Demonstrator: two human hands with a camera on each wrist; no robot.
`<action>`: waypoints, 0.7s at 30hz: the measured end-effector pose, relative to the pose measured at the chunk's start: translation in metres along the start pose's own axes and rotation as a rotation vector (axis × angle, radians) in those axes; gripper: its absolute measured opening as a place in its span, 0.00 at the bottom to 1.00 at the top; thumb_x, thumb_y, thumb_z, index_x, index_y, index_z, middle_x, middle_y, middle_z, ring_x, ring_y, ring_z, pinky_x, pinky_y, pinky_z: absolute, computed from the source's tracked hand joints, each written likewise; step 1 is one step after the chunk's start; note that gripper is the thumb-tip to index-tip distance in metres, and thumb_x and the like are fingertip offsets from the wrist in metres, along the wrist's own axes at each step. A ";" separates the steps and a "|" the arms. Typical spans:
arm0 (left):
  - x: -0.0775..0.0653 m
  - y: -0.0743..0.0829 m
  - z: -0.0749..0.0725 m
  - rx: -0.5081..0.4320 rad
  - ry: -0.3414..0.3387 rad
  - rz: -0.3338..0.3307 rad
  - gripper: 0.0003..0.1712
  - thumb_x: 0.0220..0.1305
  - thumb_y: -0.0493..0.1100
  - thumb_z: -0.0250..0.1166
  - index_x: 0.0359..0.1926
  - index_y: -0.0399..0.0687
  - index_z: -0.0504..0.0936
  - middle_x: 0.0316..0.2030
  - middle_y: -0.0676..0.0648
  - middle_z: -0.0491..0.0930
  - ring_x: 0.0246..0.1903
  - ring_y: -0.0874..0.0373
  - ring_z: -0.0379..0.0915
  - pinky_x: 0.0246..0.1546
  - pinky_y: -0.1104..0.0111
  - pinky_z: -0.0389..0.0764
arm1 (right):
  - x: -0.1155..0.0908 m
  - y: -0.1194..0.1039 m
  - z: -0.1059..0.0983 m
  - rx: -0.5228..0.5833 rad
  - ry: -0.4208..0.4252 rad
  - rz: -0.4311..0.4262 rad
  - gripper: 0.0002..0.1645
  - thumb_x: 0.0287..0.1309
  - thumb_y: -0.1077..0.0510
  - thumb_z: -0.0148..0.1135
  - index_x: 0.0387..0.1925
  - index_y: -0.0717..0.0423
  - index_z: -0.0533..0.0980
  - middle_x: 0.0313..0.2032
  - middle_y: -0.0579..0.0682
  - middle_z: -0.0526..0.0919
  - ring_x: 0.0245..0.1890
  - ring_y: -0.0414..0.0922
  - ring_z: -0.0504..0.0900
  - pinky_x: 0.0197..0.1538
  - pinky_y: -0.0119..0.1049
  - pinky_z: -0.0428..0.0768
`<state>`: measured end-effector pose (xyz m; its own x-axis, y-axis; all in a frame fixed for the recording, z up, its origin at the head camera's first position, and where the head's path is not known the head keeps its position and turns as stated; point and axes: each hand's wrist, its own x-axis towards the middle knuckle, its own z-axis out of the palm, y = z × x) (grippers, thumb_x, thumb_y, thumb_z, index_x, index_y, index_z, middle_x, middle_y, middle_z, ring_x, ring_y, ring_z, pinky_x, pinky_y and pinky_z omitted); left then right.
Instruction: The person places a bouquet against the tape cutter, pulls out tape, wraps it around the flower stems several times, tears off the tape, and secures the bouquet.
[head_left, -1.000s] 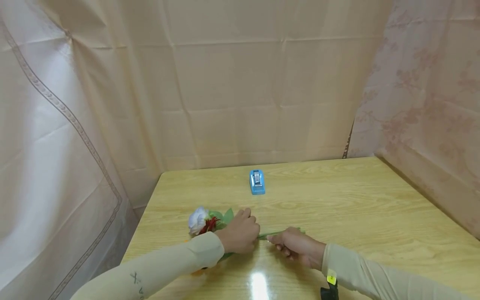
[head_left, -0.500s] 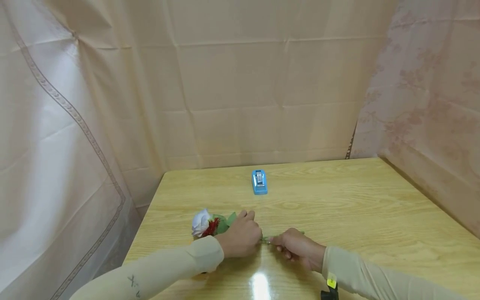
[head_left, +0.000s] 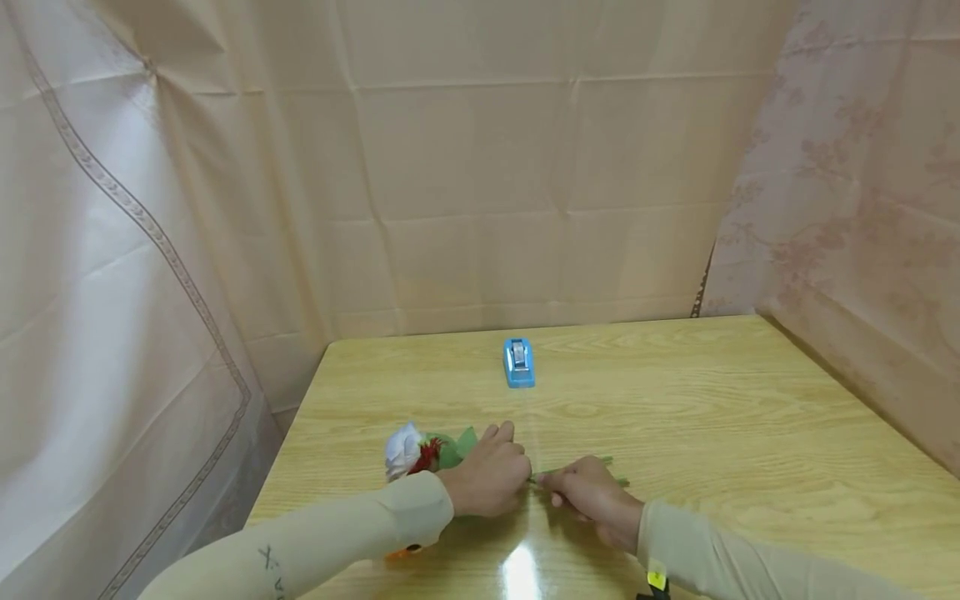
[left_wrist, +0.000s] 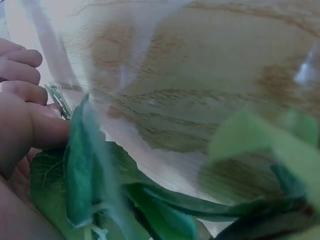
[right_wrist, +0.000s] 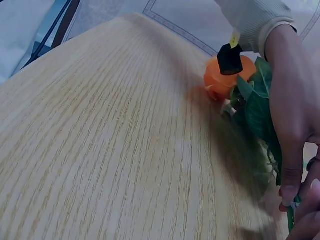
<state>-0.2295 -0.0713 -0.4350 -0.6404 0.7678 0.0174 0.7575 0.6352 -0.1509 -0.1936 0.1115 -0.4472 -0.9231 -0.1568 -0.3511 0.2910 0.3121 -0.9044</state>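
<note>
Fingers of the left hand (head_left: 487,473) are curled closed around green stems (head_left: 621,482); those of the right hand (head_left: 592,492), just beside it, pinch the same stems between thumb and forefinger.

From left to right: a white flower (head_left: 403,448) heads the bunch, low over a pale wood-grain surface (head_left: 712,400). Close against it is a feathery red flower (head_left: 425,458). Nearer the person, partly hidden by the left sleeve (head_left: 360,517), is an orange flower (right_wrist: 215,80), seen more fully from the right wrist. Green leaves (head_left: 450,452) fill the space between the blooms and the left hand. Beyond the hands, toward the far edge, stands a blue tape dispenser (head_left: 519,367), well apart from both. A faint pale line (head_left: 534,429) runs from it toward the hands; whether it is clear tape or a reflection cannot be told. The right hand comes next, and past it stem ends poke out.

The step in hand appears to be securing the gathered stems at the short stretch between the two hands. The next move seems to call for a firm left grip on the bundle while the right fingers work around that spot, letting no stem slide.
</note>
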 end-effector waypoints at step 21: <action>0.001 0.003 0.003 -0.002 0.021 -0.024 0.15 0.52 0.43 0.78 0.17 0.57 0.80 0.20 0.58 0.73 0.30 0.58 0.55 0.35 0.69 0.57 | 0.002 0.007 0.007 -0.062 0.118 0.011 0.17 0.65 0.56 0.67 0.22 0.60 0.81 0.17 0.46 0.77 0.18 0.39 0.63 0.29 0.33 0.66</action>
<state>-0.2283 -0.0687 -0.4380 -0.6559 0.7537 0.0422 0.7419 0.6539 -0.1482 -0.1920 0.1070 -0.4563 -0.9442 -0.0425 -0.3267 0.2887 0.3711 -0.8826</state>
